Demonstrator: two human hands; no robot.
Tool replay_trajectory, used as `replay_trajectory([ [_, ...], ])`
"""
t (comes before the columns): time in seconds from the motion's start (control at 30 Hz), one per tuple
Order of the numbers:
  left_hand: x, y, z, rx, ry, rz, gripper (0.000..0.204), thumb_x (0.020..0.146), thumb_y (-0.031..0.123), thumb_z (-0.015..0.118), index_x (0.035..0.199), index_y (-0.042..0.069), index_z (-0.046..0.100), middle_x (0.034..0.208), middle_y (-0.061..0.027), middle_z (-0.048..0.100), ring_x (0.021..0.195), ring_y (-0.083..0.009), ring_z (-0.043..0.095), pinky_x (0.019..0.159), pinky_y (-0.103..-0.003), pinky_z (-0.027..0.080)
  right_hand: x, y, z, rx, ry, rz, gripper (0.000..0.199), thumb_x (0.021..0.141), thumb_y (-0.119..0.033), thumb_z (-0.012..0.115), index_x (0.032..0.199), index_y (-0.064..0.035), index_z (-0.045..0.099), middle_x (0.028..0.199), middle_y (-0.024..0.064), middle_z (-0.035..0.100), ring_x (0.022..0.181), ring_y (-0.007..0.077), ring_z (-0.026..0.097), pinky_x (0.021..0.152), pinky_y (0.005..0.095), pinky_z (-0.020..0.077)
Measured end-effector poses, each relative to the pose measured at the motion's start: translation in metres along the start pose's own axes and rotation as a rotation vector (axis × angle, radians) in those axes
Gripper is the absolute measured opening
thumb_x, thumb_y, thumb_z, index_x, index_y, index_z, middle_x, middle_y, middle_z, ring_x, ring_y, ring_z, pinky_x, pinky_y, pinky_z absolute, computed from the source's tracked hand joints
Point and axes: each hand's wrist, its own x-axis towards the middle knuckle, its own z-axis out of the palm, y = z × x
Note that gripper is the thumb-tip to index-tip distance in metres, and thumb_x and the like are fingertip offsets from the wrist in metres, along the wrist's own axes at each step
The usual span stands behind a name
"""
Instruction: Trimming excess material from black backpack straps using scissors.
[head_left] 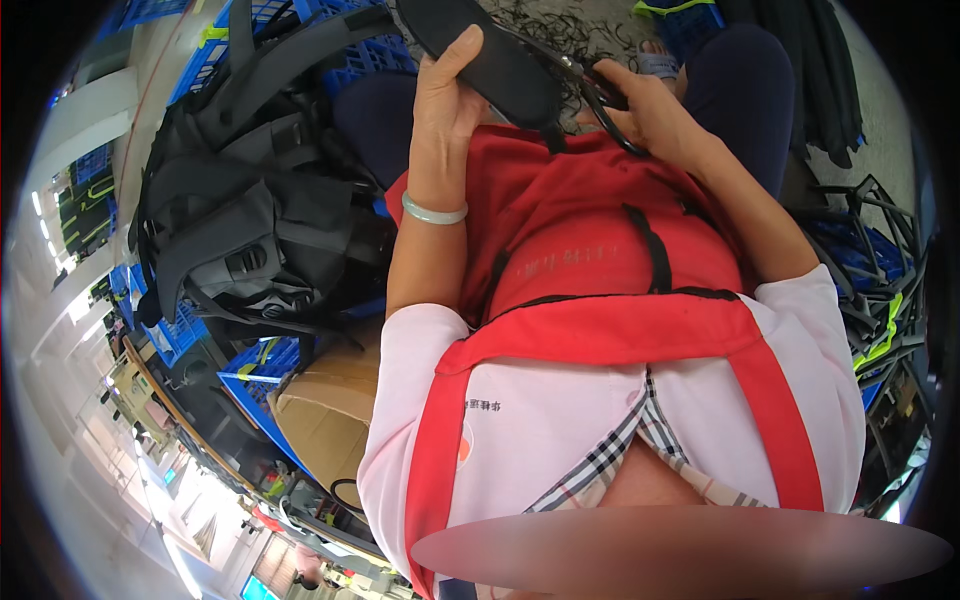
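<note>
Left hand [450, 95] is gripping a black insole [490, 60], thumb along its near edge and fingers curled behind, holding it tilted up over the lap. Right hand [650, 110] is closed around the handles of black scissors [595, 95], with the blades meeting the insole's right edge. Whether the blades are parted or closed is hidden by the insole.

A red apron [590, 250] is lying directly under the work. Black offcuts [560, 30] are littering the floor beyond the knees. A pile of black moulded parts [240, 230] is sitting on blue crates [250, 370] to the left, more black frames [870, 270] to the right, and a cardboard box [330, 410] near the left elbow.

Risks, as judged:
- Left thumb is sitting close to the cutting line; a slip of the blades could be nicking it
- Insole is held at one end only, so it could be flexing and sending the cut off line
- Blade tips are pointing toward the apron and belly; a sudden release could be driving them inward
- Trimmings could be dropping into the lap
</note>
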Motion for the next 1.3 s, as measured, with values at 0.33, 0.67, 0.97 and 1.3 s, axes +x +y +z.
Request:
replay_trajectory([
  [0.33,-0.009,0.001,0.015,0.069,-0.055,0.087,0.030,0.079,-0.001,0.068,0.108,0.004,0.060,0.103,-0.0069,0.063,0.098,-0.0212,0.060,0.091,-0.036,0.048,0.008,-0.003,0.015,-0.026,0.181,-0.186,0.057,0.079,-0.031,0.071,0.115,-0.0014,0.038,0.100,0.0229,0.057,0.091,0.0415,0.057,0.075,0.0428,0.0447],
  [0.67,-0.006,0.002,0.015,0.060,-0.038,0.110,0.029,0.079,-0.002,0.067,0.107,0.005,0.061,0.103,-0.0061,0.063,0.098,-0.0208,0.061,0.091,-0.036,0.048,0.009,-0.013,-0.005,-0.084,0.102,-0.166,0.063,0.074,-0.030,0.076,0.115,-0.0044,0.036,0.091,0.0179,0.054,0.072,0.0312,0.053,0.065,0.0397,0.0418],
  [0.97,-0.005,-0.003,0.032,0.055,-0.005,0.110,0.020,0.078,-0.004,0.068,0.095,0.005,0.064,0.091,-0.0045,0.065,0.084,-0.0178,0.064,0.079,-0.033,0.053,0.012,-0.010,-0.001,-0.160,0.143,-0.145,0.051,0.079,-0.021,0.068,0.115,-0.0002,0.040,0.095,0.0225,0.060,0.081,0.0402,0.059,0.068,0.0426,0.0451],
  [1.3,-0.008,-0.007,0.015,0.064,-0.050,0.067,0.034,0.079,-0.001,0.067,0.112,0.002,0.057,0.108,-0.0083,0.061,0.102,-0.0223,0.059,0.092,-0.038,0.048,0.018,0.005,0.009,-0.043,0.209,-0.176,0.037,0.082,-0.014,0.063,0.111,0.0004,0.047,0.076,0.0242,0.059,0.073,0.0393,0.060,0.063,0.0415,0.0461],
])
